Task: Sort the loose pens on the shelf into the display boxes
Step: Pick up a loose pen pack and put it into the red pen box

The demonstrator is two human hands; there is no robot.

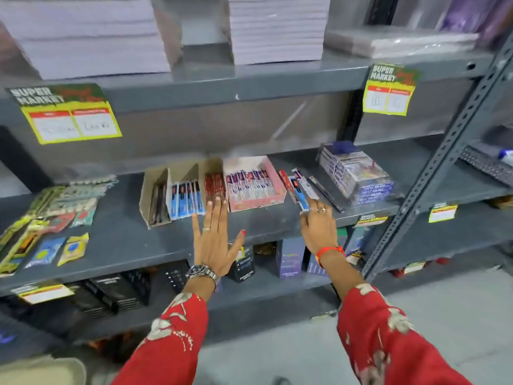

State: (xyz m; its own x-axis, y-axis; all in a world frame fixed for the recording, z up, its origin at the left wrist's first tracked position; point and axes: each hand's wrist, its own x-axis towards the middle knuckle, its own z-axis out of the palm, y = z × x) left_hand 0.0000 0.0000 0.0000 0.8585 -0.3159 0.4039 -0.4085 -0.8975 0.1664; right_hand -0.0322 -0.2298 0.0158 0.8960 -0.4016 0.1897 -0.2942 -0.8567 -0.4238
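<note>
- Reaching toward the grey shelf [125, 240] with both hands, sleeves in red floral fabric.
- Spreading the left hand [213, 240] flat and wide open, fingertips resting at the front edge of the red pens [215, 186] in the cardboard display box [155, 195]; gripping nothing.
- Touching the loose pens [301, 190] with the right hand [319, 229], fingers extended over their near ends; possibly starting to gather them, though motion blur is leaving it unclear whether any pen is actually being pinched.
- Lying just to the right of the pink display box [273, 177], the loose pens: a small fanned heap of red, blue and white packets, plus a dark one angled further right.
- Holding stock already: dark pens in the leftmost cardboard compartment, blue pens [186, 201] in the next, red in the third, and a full row of purple-and-white packets in the pink box.
- Judging progress: most of the sorting looking done, with boxes largely filled; the handful of loose pens at the right remaining to be matched by colour and slotted in.
- Sitting apart and seemingly outside the task: wrapped packs [358, 173] further right and hanging packets [44, 218] at the left.
</note>
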